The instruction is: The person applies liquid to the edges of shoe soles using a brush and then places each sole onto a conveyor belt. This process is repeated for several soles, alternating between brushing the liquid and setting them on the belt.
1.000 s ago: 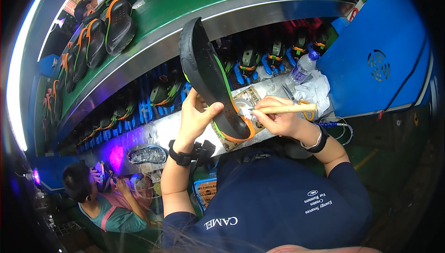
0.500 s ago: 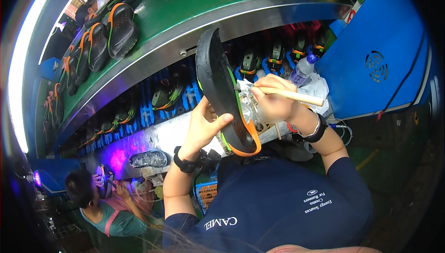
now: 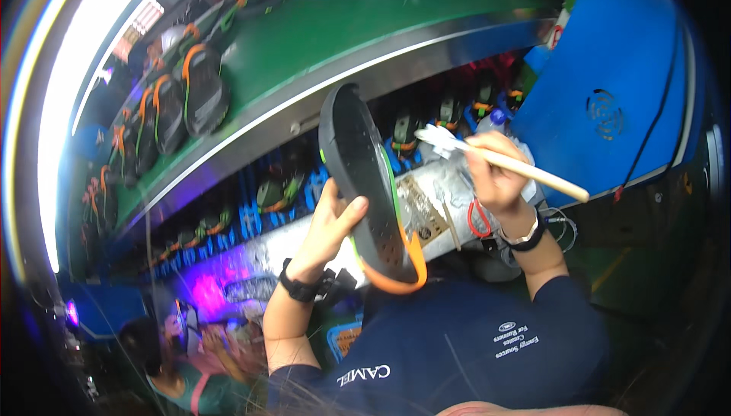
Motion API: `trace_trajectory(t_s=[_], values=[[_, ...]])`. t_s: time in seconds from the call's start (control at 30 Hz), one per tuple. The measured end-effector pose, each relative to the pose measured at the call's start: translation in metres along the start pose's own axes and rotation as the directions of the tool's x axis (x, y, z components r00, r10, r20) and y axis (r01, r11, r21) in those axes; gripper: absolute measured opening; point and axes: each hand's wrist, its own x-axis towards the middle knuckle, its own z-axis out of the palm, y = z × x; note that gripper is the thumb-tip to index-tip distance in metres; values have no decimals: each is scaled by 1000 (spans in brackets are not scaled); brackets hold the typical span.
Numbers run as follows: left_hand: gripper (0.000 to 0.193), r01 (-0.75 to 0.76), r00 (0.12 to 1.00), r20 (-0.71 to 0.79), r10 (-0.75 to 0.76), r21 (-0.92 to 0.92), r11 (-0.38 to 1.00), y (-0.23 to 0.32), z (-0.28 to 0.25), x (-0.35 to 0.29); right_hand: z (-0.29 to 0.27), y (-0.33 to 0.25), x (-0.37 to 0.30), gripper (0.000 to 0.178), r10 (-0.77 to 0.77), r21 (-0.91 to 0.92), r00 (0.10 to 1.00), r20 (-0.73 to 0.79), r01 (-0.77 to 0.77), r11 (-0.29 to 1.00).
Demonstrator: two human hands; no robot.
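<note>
Plainly, left hand pinches sole by its left edge; right hand pinches brush

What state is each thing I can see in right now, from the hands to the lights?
Left hand: closed around the shoe sole's side
Right hand: gripping the brush
Black shoe sole: held up, tilted
Brush: white-coated tip apart from the sole
Bottle: capped, partly hidden behind the right hand
Black wristband: fastened on the left wrist
Light strip: lit
</note>
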Motion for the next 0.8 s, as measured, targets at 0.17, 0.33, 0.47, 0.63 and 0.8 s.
trace_trajectory(t_s=[0.17,0.33,0.47,0.63,0.8], values=[[44,291,915,331,-232,-143,946,67,39,74,-88,4,-50,10,274,7,919,-283,-283,959],[41,425,866,407,-290,-297,855,122,111,226,-118,-18,-106,11,426,-42,819,-383,-477,878],[42,127,980,-197,-22,535,835,132,116,363,-122,-30,-119,9,444,-23,735,-512,-529,848],[53,272,850,-192,491,958,-95,153,73,386,-133,-22,-133,7,413,-87,661,-627,-586,806],[50,469,798,-541,266,835,289,133,-99,467,-109,-7,-132,5,443,-63,667,-599,-591,804]])
